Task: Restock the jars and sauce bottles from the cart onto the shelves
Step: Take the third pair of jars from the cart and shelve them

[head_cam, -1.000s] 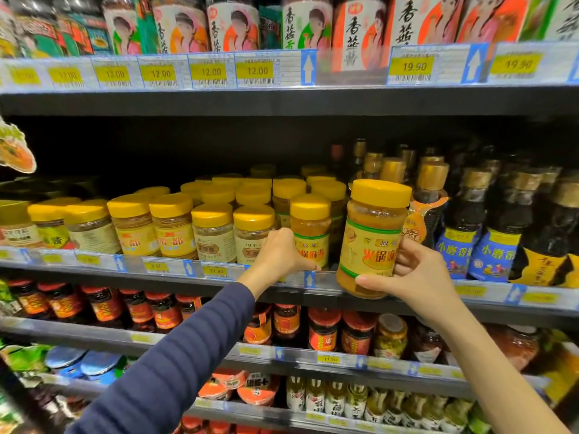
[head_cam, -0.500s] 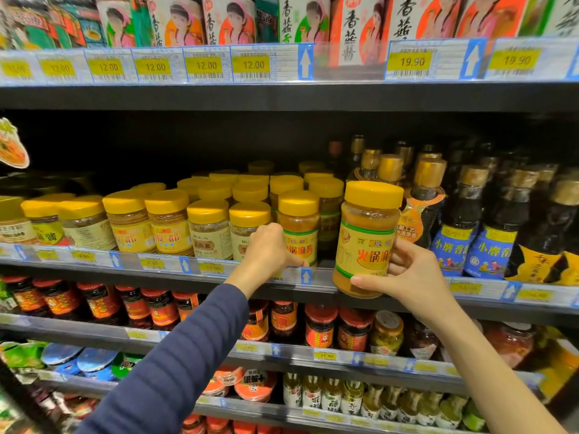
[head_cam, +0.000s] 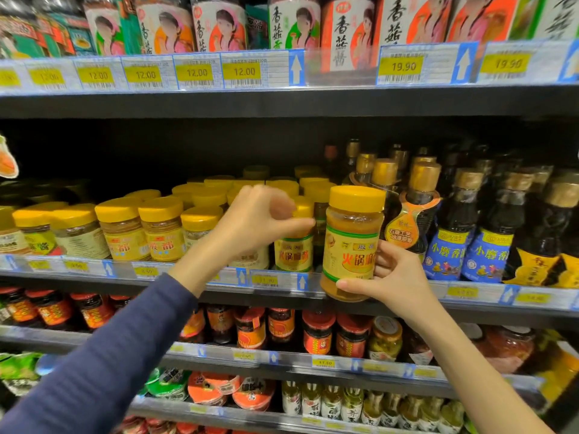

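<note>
yellow lid, tan paste, red characters on a yellow label: that's the jar (head_cam: 352, 242) up in the right hand (head_cam: 387, 277), upright, thumb under its lower front and fingers wrapped round the back, a firm grip on it. it hangs just in front of the middle shelf's (head_cam: 470, 300) edge, its base level with the price strip (head_cam: 275, 281), between a matching jar (head_cam: 294, 245) already standing on the shelf and the dark sauce bottles (head_cam: 454, 230) to the right. the left hand (head_cam: 253, 220), blurred, is up over the row of yellow-lidded jars (head_cam: 159, 230), fingers curled loosely with the thumb and forefinger reaching toward that matching jar; its grip is narrow, and whether it touches the lid i cannot tell. a dark blue sleeve (head_cam: 103, 361) runs down to the lower left. above, tall bottles sit behind price tags (head_cam: 242, 70) reading 12.00 and 19.90; below, red-lidded jars (head_cam: 316, 336) line the next shelf.
</note>
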The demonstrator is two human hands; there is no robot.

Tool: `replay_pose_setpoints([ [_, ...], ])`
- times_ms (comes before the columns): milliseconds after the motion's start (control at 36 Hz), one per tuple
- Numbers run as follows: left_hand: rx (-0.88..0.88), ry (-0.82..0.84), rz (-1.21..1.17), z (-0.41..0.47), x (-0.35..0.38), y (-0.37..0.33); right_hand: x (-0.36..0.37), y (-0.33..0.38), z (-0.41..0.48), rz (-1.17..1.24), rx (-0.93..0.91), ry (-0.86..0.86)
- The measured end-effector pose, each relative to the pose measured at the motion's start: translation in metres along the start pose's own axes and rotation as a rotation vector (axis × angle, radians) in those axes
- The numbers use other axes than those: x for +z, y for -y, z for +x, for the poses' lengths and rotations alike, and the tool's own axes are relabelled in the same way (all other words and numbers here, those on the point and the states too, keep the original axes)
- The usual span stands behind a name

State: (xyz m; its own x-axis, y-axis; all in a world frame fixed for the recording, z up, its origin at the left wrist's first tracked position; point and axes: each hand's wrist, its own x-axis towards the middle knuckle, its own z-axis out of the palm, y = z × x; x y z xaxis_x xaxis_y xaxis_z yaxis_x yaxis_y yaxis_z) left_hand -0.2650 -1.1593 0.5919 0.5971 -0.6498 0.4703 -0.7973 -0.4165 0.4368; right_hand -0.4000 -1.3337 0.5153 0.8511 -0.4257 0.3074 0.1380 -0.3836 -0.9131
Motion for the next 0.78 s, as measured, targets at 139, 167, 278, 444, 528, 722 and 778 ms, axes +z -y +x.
replay_pose_setpoints([
  [139, 0.075, 0.291, -0.08, 0.028, -0.029, -0.044, 0.004, 0.001, 0.002, -0.024, -0.006, -0.008],
  [167, 0.07, 0.353, -0.034, 0.035, -0.03, -0.051, 0.005, 0.002, 0.002, -0.027, -0.006, -0.009],
  [278, 0.085, 0.483, 0.118, 0.059, -0.03, -0.071, 0.006, 0.003, 0.002, -0.028, 0.005, -0.001],
  [444, 0.097, 0.55, 0.265, 0.081, -0.018, -0.078, 0.006, 0.003, 0.004, -0.035, -0.004, -0.002],
  [528, 0.099, 0.545, 0.274, 0.087, -0.016, -0.077, 0.005, 0.002, 0.004, -0.035, -0.015, -0.005],
  [722, 0.132, 0.48, 0.242, 0.093, -0.013, -0.071, 0.007, -0.002, 0.007, -0.052, -0.029, -0.051],
  [778, 0.132, 0.452, 0.249, 0.095, -0.013, -0.07, 0.007, -0.004, 0.008, -0.046, -0.041, -0.052],
])
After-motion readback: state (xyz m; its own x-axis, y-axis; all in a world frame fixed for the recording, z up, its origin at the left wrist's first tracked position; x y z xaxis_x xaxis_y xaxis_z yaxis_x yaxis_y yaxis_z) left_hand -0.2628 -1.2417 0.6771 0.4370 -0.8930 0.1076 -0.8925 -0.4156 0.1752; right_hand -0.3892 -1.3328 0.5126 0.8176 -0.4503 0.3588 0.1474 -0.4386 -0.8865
